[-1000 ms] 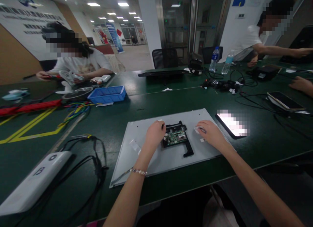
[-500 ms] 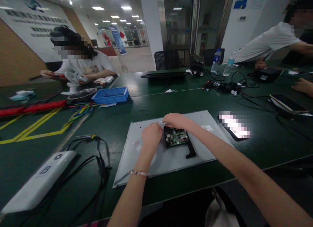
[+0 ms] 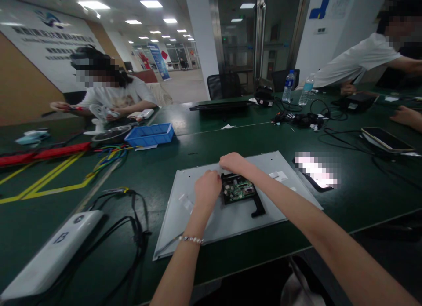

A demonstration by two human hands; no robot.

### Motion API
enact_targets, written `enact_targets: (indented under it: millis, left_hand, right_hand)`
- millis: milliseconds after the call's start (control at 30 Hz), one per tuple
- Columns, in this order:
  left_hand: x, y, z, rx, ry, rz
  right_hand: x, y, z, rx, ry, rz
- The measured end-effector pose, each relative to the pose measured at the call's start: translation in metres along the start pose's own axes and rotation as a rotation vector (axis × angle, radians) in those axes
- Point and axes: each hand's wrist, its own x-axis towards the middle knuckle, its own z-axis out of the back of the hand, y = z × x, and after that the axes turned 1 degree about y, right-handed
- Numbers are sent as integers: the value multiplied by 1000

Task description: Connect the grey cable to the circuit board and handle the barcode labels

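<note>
A green circuit board (image 3: 240, 190) in a black plastic frame (image 3: 259, 208) lies on a pale grey flat panel (image 3: 227, 224). Just left of the frame's upper corner is my left hand (image 3: 207, 189), its fingers curled and closed, their tips turned away from me. My right hand (image 3: 234, 162) bends over the frame's far edge, also closed, with its fingertips hidden behind it. Whatever the fingers pinch cannot be made out. Clear tape (image 3: 186, 202) sticks to the panel on the left, and a small white piece (image 3: 279, 176) lies on its right part.
A lit phone (image 3: 314, 172) lies right of the panel. On the left are a white case (image 3: 54, 253) marked B and black cables (image 3: 136, 227). Farther back stand a blue bin (image 3: 150, 134), a dark flat screen (image 3: 224, 105) and two bottles (image 3: 307, 90). Other people sit at both sides.
My left hand has shifted slightly right, closer to the black frame. The white bit seen between my hands before is now hidden. The view has tipped up slightly.
</note>
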Motion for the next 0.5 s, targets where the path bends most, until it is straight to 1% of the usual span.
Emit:
enact_targets:
  millis: [100,200,267,333,400,500]
  left_hand:
    - [-2,-2,5,-51,-11,-17]
    - [-3,-6,8,-119,-38,-94]
    - [-3,-9,8,-149,-31,-151]
    - [-3,-10,7,-163,-10,-181]
    - [-2,-10,5,-162,3,-186]
    - [-1,-9,1,-159,-6,-192]
  right_hand:
    - [-24,-14,2,-38,-45,-48]
    - [-56,-36,0,-73,-70,-144]
    - [-76,-48,-3,-67,-24,-204]
    - [-92,-57,-7,-42,16,-240]
    - [-102,-61,-12,-2,37,-254]
    - [-110,-62,-15,83,60,-234]
